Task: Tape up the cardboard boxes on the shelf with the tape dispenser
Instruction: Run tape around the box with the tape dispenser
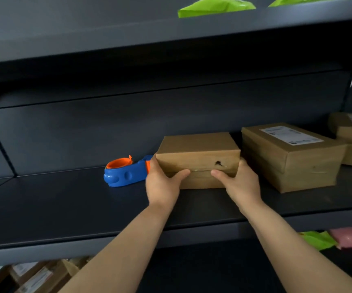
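The person is at the step of positioning a box for taping, with the tape not yet applied. The small brown cardboard box [198, 149] sits in the middle of the dark grey metal shelf [65, 208], and both hands clasp it. The left hand [162, 182] wraps the box's left end, and the right hand [240, 182] wraps its right end. Each thumb is laid on the near face along a seam where the flaps meet, and the other fingers curl round the sides out of view. A small tear shows in the near face just above that seam. The blue and orange plastic tape dispenser [124, 173] lies on the shelf just left of the box, close behind the left hand, and nobody holds it. To the right, apart from the held box, stands a larger brown cardboard box with a white label [291, 157]. The next move probably calls for one hand to let go and reach left for the dispenser. The other hand would then press the flaps closed so that the seam stays shut under the tape.
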